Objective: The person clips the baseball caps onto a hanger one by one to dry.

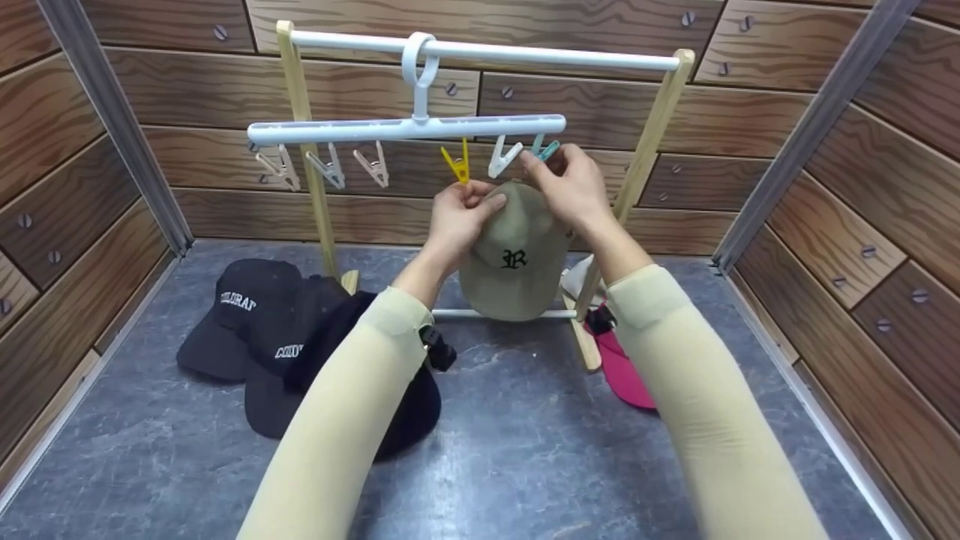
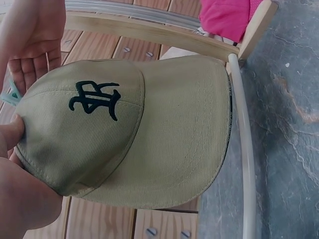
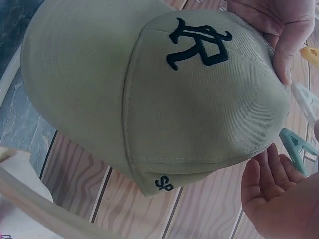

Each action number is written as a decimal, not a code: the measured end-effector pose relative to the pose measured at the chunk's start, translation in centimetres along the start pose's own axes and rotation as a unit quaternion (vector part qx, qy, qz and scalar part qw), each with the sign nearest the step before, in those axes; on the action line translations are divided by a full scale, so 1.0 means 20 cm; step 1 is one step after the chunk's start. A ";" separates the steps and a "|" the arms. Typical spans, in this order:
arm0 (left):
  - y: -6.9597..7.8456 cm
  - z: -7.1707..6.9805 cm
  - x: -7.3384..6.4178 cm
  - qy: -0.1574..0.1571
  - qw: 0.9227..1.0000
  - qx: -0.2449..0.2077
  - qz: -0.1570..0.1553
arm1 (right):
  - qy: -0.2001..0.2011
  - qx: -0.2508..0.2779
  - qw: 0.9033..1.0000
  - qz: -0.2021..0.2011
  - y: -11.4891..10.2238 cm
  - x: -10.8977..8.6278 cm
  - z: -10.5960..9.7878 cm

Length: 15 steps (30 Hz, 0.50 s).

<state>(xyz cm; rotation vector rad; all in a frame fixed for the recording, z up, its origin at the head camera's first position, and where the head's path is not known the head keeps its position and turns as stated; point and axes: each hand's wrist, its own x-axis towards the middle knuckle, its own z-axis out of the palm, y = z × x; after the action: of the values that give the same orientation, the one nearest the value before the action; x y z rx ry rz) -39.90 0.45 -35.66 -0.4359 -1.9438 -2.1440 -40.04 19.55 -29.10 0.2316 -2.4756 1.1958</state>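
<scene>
A khaki baseball cap (image 1: pixel 513 251) with a dark embroidered letter hangs upright below a white clip hanger (image 1: pixel 409 129), brim down. My left hand (image 1: pixel 459 217) pinches the top of its crown, thumb in front, just under a yellow clothespin (image 1: pixel 456 163). At the hanger's right end, my right hand (image 1: pixel 576 187) holds a teal clothespin (image 3: pixel 295 147) between thumb and fingers, the grip partly hidden. Beside that thumb hangs a white clothespin (image 1: pixel 504 156). In the right wrist view the teal clothespin lies close to the crown's edge; whether they touch is unclear.
The hanger hooks over the white bar (image 1: pixel 487 50) of a wooden rack. Several black caps (image 1: pixel 259 300) lie at left. A pink-brimmed cap (image 1: pixel 626 375) lies at right, partly behind my sleeve. Other pale clothespins (image 1: pixel 327 166) hang at the hanger's left. Wood-patterned walls surround the grey surface.
</scene>
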 end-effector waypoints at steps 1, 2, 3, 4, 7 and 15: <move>0.00 0.00 0.00 0.001 1.000 0.001 0.000 | 0.004 -0.003 1.000 0.006 -0.01 0.00 0.00; 0.00 0.00 0.00 0.001 1.000 0.002 0.000 | 0.008 -0.006 1.000 0.012 -0.02 0.01 0.01; 0.00 0.00 0.00 0.001 1.000 0.002 -0.001 | 0.014 -0.009 1.000 0.017 -0.02 0.01 0.01; 0.00 0.00 0.00 0.001 1.000 0.004 -0.002 | 0.019 -0.013 0.999 0.022 -0.03 0.01 0.01; 0.00 -0.01 -0.01 0.000 1.000 0.007 -0.005 | 0.033 -0.030 0.998 0.032 -0.05 0.02 0.02; 0.00 -0.01 -0.02 -0.005 1.000 0.017 -0.007 | 0.049 -0.058 0.996 0.046 -0.07 0.03 0.03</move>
<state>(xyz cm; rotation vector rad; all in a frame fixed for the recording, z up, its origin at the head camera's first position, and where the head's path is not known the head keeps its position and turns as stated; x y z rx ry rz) -39.56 0.21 -35.74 -0.4292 -1.9924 -2.1183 -40.26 18.24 -28.10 0.0271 -2.4817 1.0667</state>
